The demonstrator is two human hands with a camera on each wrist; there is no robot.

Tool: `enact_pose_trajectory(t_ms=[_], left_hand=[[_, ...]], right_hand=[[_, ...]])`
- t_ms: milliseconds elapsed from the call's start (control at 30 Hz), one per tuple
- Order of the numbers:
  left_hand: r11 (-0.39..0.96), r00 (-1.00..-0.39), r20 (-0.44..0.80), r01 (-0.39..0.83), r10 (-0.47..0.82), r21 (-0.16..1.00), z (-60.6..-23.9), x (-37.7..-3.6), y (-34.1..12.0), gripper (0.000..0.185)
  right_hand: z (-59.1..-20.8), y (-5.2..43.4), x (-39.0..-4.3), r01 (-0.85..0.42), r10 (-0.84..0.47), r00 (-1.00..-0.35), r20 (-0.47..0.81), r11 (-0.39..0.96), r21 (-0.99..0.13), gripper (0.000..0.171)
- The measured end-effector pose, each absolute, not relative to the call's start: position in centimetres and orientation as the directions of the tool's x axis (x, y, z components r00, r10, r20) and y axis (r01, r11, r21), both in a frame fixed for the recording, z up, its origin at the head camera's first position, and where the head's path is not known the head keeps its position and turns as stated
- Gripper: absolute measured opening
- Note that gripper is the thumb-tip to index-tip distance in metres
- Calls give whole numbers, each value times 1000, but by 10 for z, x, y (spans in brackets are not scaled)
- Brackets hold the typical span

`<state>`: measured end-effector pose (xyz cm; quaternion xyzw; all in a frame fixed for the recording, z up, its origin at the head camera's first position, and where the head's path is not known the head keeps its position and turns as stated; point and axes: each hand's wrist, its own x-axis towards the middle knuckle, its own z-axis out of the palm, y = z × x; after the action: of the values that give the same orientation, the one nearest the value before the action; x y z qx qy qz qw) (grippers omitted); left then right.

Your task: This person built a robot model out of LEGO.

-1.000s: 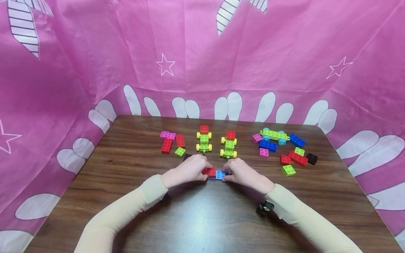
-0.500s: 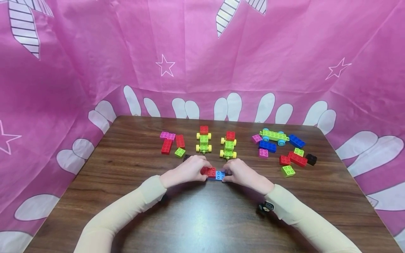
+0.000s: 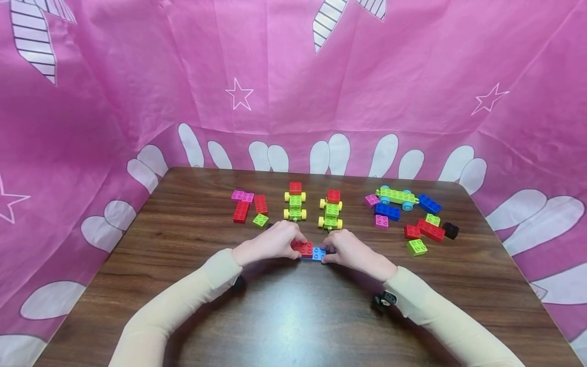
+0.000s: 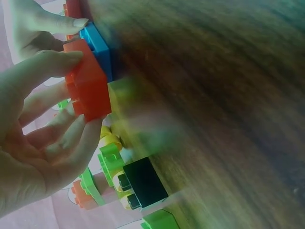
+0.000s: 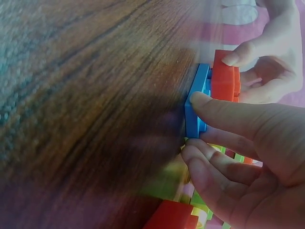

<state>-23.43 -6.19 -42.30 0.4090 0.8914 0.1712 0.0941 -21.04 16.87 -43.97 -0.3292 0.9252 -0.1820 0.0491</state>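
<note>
two hands meet over one small block pair

one wide pink printed plastic sheet (image 3: 293,76) walls in the far side of the dark wood-grain table (image 3: 293,316), which is the biggest thing in front of me. on the table's right part lies a loose scatter of blue, red, green and pink plastic bricks (image 3: 415,219) with a long green wheeled plate among them. on the left part sits a smaller cluster of red, pink and green bricks (image 3: 249,206). between the two stand two little green-and-red block cars with yellow wheels (image 3: 313,206), side by side, just beyond the hands.

at the middle of the table, near the person, the left hand (image 3: 270,243) pinches the red studded plastic brick (image 3: 303,248) between thumb and fingers. the wrist view shows the brick (image 4: 88,88) clamped at its sides. the right hand (image 3: 350,251) grips the flat light-blue studded plate (image 3: 318,253), thumb on one edge and fingers curled at the other (image 5: 196,107). the red brick sits on the blue plate's left end, touching it, and the plate rests on the tabletop. a small black brick (image 4: 143,181) lies just behind the left hand.
</note>
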Motion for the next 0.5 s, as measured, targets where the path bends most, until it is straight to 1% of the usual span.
enact_pose_trajectory(t_ms=[367,500], left_hand=[[615,-646,-52,694,761,375,-421,-236,-58,34],[612,-640,-44,709,767,350,-423,-235,-58,34]], right_hand=[[-440,168,-212,-595,-629,-776,34,713,-371,27],[-441,169,-211,-593,-626,-779,39,716,-369,27]])
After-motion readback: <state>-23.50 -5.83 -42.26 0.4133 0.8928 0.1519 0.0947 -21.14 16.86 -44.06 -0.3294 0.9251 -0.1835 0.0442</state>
